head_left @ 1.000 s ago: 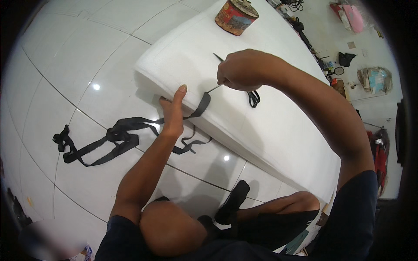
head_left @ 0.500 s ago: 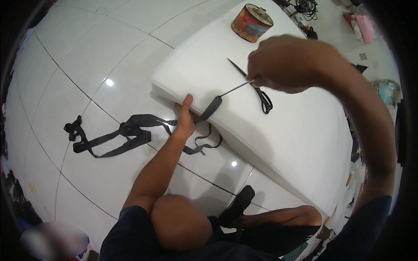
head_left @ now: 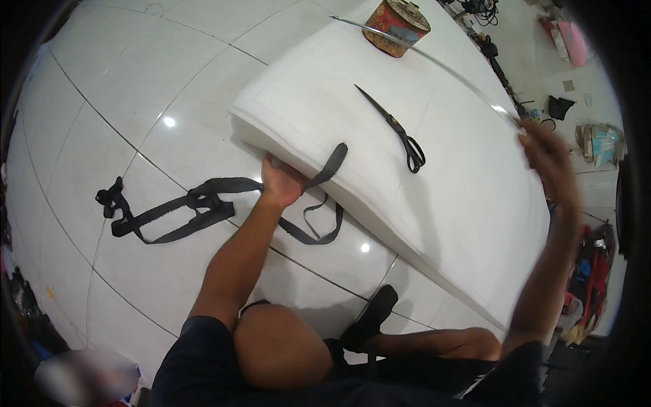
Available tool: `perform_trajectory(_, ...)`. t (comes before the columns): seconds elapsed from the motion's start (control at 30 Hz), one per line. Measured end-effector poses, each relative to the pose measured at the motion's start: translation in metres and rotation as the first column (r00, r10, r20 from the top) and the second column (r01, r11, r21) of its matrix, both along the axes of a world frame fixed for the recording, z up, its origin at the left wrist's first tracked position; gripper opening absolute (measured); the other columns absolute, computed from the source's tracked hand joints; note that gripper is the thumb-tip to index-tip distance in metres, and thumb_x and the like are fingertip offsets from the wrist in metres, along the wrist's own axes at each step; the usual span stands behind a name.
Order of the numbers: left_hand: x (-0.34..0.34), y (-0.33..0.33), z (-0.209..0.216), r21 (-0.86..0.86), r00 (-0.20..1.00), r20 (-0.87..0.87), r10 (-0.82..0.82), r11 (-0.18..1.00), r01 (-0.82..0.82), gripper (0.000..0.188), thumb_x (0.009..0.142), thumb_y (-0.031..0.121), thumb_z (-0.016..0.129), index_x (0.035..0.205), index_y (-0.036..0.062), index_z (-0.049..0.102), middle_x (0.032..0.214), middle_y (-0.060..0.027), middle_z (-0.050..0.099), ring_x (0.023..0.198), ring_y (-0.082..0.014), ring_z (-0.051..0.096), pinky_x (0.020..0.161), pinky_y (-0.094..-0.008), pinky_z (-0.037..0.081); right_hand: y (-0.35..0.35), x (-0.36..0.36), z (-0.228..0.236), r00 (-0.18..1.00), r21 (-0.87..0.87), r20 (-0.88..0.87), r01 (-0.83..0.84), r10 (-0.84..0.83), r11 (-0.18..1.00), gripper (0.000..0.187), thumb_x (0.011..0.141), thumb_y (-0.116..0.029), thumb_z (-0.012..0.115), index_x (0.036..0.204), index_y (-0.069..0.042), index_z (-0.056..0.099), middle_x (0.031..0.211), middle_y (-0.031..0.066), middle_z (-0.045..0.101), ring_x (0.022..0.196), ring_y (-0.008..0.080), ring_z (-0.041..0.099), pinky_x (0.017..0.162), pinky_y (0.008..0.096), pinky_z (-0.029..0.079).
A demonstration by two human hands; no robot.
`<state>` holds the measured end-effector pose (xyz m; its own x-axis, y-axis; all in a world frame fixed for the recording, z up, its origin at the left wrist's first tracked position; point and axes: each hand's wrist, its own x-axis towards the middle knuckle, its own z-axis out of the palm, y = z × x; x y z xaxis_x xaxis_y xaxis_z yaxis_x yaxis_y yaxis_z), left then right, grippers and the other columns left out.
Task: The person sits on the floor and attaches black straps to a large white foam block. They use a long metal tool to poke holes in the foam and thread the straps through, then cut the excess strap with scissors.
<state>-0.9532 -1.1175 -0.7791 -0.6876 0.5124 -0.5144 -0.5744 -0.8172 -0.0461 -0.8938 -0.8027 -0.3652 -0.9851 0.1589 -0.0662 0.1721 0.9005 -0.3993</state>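
My left hand [head_left: 283, 184] is closed at the near edge of a thick white foam slab [head_left: 475, 210], gripping a black fabric strap [head_left: 333, 164]. The strap's short end sticks up over the slab; the rest trails in loops on the floor to the left. Its fingers are partly hidden by the slab. Out at the right, my right hand [head_left: 550, 159], somewhat blurred, is closed on one end of a long thin metal rod [head_left: 456, 72]. The rod reaches up and left across the slab, past a rusty red tin. Black-handled scissors [head_left: 397, 127] lie on the slab between my hands.
The rusty tin [head_left: 395, 28] stands at the slab's far edge. White tiles [head_left: 135, 271] cover the floor. Assorted items, including a pink object [head_left: 573, 44] and a clear plastic bag [head_left: 599, 144], lie beyond the slab at right. My black shoe [head_left: 373, 315] is below.
My right hand has swung right and toward me, drawing the rod away from the strap's end, so its full length shows. My left hand has shifted slightly and stays at the slab's edge.
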Motion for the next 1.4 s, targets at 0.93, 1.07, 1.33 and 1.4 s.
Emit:
perform_trajectory(0.93, 0.032, -0.058, 0.035, -0.995, 0.148, 0.059, -0.987, -0.07, -0.07, 0.033, 0.09, 0.024, 0.05, 0.077, -0.0037, 0.062, 0.068, -0.0101, 0.062, 0.064, -0.0236, 0.059, 0.064, -0.0353, 0.049, -0.229, 0.042, -0.402, 0.86, -0.881, 0.466, 0.473, -0.209, -0.018, 0.026, 0.099, -0.027, 0.054, 0.101, -0.003, 0.065, 0.084, 0.0044, 0.064, 0.068, 0.0138, 0.059, 0.058, 0.0279, 0.049)
perform_trajectory(1.07, 0.045, -0.048, 0.076, -0.882, 0.239, 0.169, -0.956, -0.255, -0.396, 0.031, 0.088, 0.027, 0.058, 0.086, -0.003, 0.065, 0.078, -0.0161, 0.066, 0.076, -0.0342, 0.063, 0.075, -0.0423, 0.051, -0.224, 0.041, -0.42, 0.826, -0.819, 0.461, 0.537, -0.324, 0.203, 0.025, 0.099, -0.024, 0.054, 0.094, -0.003, 0.067, 0.079, 0.0071, 0.065, 0.066, 0.017, 0.061, 0.06, 0.0291, 0.05)
perform_trajectory(1.33, 0.034, 0.001, 0.131, -0.549, 0.27, -0.227, -0.936, -0.106, -0.829, 0.034, 0.088, 0.022, 0.068, 0.111, -0.0011, 0.06, 0.107, -0.0216, 0.059, 0.096, -0.0403, 0.06, 0.082, -0.0459, 0.05, -0.233, 0.092, -0.391, 0.97, -0.292, -0.237, -0.013, -0.059, 0.956, 0.02, 0.092, -0.016, 0.059, 0.083, 0.0, 0.066, 0.081, 0.0207, 0.066, 0.073, 0.0358, 0.067, 0.068, 0.0432, 0.054)
perform_trajectory(1.4, 0.022, 0.0, 0.12, -0.565, 0.282, -0.111, -0.953, -0.173, -0.807, 0.028, 0.09, 0.022, 0.065, 0.106, -0.0014, 0.061, 0.101, -0.0214, 0.06, 0.094, -0.0408, 0.06, 0.081, -0.0469, 0.05, -0.239, 0.097, -0.376, 0.994, -0.187, -0.084, -0.08, 0.066, 0.979, 0.019, 0.092, -0.016, 0.059, 0.081, -0.001, 0.064, 0.08, 0.0191, 0.066, 0.076, 0.0353, 0.067, 0.069, 0.0438, 0.055)
